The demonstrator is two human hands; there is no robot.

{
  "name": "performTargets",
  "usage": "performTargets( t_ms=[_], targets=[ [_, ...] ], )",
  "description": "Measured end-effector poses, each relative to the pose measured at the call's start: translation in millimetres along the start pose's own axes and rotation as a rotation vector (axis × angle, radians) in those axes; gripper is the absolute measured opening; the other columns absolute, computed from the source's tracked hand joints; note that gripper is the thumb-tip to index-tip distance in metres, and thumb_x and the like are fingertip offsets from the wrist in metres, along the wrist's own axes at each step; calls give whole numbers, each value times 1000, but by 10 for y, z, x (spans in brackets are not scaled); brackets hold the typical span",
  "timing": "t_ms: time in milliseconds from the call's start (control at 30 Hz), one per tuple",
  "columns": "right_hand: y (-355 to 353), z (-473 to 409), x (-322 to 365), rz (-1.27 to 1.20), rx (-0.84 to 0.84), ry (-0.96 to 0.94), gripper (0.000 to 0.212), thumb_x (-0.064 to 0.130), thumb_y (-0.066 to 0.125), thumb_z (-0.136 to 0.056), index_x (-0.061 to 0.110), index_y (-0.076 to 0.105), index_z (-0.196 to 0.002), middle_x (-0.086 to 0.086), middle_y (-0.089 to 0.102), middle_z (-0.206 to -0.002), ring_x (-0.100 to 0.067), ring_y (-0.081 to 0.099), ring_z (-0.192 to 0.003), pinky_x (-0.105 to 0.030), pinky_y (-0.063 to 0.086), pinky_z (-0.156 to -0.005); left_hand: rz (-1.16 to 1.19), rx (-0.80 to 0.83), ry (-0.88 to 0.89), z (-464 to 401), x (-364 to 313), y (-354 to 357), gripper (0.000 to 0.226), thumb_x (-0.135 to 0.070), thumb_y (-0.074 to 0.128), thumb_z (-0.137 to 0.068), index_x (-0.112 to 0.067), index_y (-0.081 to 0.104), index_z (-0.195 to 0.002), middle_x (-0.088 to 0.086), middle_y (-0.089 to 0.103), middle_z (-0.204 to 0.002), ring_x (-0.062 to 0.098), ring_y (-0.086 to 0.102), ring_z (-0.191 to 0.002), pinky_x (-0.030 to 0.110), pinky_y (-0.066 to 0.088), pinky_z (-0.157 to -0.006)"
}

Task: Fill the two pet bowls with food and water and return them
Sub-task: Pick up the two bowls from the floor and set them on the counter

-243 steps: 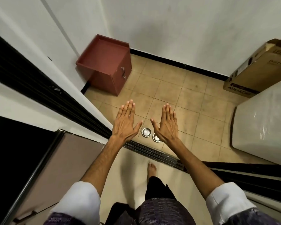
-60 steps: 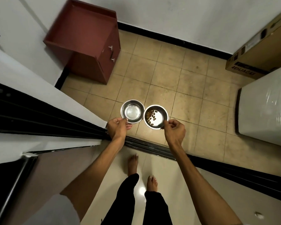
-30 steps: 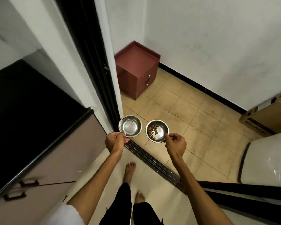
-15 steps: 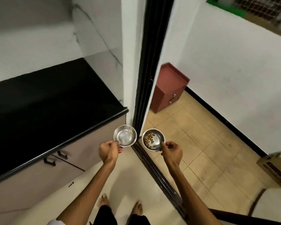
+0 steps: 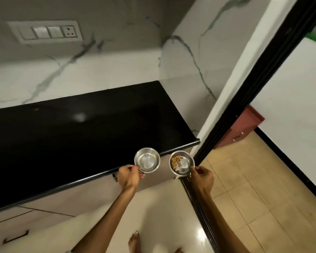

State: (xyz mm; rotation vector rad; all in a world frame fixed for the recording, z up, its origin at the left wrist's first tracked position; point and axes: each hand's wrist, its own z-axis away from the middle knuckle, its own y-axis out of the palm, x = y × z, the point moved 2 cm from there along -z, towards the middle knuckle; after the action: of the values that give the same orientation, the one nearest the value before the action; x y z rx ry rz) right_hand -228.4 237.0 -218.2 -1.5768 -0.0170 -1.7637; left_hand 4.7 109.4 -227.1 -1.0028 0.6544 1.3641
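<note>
Two small round stainless-steel pet bowls, held level in the air side by side, a gap between them. Left steel bowl [image 5: 147, 160]: shiny inside, looks bare of food; whether a film of water lies in it cannot be told from the glare. It hangs over the front edge of the glossy black stone countertop [image 5: 66, 136]. Right steel bowl [image 5: 181, 162]: a small scatter of brown kibble pieces [image 5: 176, 161] on its left inner side, the rest of the base bare metal. It hangs past the counter's end, above the black sliding-door floor track [image 5: 199, 212].

Left hand [image 5: 129, 175]: fingers curled in, thumb and forefinger pinching the near rim of the left bowl; the other fingers are tucked under and mostly hidden. Right hand [image 5: 202, 177]: same pinch, thumb on top of the near-right rim of the kibble bowl, fingers folded beneath it, tips out of sight.

Both forearms bare, running out of the bottom of the frame. Bare toes [image 5: 133, 242] show at the bottom edge on cream glossy floor tile; a second foot is cut off.

Behind the counter, white grey-veined marble wall with a switch-and-socket plate [image 5: 47, 32], blurred. Right of the black door frame [image 5: 259, 73], a dark red small cabinet [image 5: 244, 126], partly hidden by the frame, on beige floor tiles [image 5: 263, 189]. Drawer handles at lower left are cut by the edge.
</note>
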Motion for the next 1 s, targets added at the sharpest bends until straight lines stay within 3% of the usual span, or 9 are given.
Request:
performTargets(
  t_ms=[167, 367, 600, 733, 867, 1000],
  targets=[
    [628, 193, 280, -35, 62, -36, 17, 21, 76, -90, 18, 74, -74, 4, 73, -62, -9, 71, -57, -28, 58, -62, -6, -53, 23, -354, -176, -540, 18, -4, 66, -90, -1, 70, -72, 13, 71, -56, 30, 74, -55, 48, 65, -69],
    [1241, 377, 578, -56, 148, -73, 17, 20, 78, -91, 23, 70, -75, 2, 75, -68, -17, 74, -67, -32, 59, -68, 44, -125, 12, -709, -296, -1102, 17, -5, 66, -92, 3, 71, -78, 16, 72, -60, 32, 75, -61, 48, 65, -71],
    [1804, 522, 850, -41, 270, -146, 14, 20, 75, -94, 17, 74, -80, 5, 75, -67, -9, 73, -63, -27, 61, -64, 59, -211, 0, -1033, -335, -1671, 14, -5, 67, -93, 1, 71, -81, 13, 73, -61, 27, 76, -60, 45, 66, -72],
    [2050, 547, 992, -29, 317, -188, 14, 17, 75, -95, 16, 73, -81, 2, 75, -67, -7, 73, -60, -18, 57, -59, 98, -248, -28, -1211, -367, -1901, 13, -3, 67, -92, 3, 71, -80, 14, 73, -61, 28, 76, -61, 46, 66, -74],
    [2276, 524, 1117, -4, 343, -203, 14, 18, 75, -95, 17, 73, -81, 2, 75, -69, -5, 72, -61, -21, 57, -64, 125, -277, -44, -1380, -413, -2064, 14, -3, 67, -92, 2, 71, -80, 15, 73, -61, 29, 76, -62, 46, 65, -75],
    [2465, 485, 1220, 12, 361, -212, 13, 20, 75, -95, 15, 74, -83, 2, 75, -69, -3, 72, -62, -9, 50, -60, 140, -306, -60, -1533, -459, -2142, 14, -2, 66, -92, 3, 71, -79, 15, 72, -60, 27, 76, -59, 45, 66, -73]
  ],
)
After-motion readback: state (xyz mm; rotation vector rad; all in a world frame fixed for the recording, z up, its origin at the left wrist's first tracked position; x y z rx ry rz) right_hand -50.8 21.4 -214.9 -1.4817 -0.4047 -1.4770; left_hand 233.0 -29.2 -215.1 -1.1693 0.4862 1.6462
